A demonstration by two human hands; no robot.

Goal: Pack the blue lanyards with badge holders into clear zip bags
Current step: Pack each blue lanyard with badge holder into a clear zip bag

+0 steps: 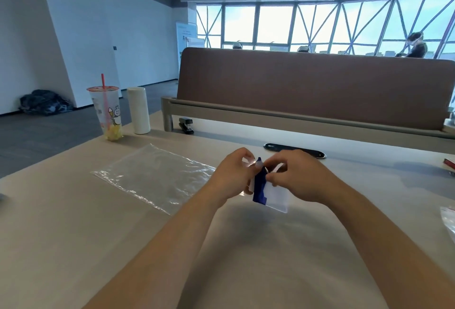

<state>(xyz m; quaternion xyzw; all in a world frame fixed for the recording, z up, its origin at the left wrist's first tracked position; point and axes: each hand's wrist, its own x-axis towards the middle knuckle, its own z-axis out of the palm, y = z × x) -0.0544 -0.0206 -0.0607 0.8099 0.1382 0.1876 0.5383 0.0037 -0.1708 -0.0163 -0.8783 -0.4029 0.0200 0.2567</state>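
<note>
Left hand [234, 176] and right hand [298, 178] pinch blue lanyard [259, 185] bundled against badge holder [277, 197]. Risk: loose bundle unravels, snags at zip bag [152, 175] mouth.

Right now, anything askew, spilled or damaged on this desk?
Nothing stands out: left hand and right hand pinch the badge holder, blue lanyard wound round it; the clear zip bag lies flat, crinkled, to their left; the drink cup stands upright.
</note>
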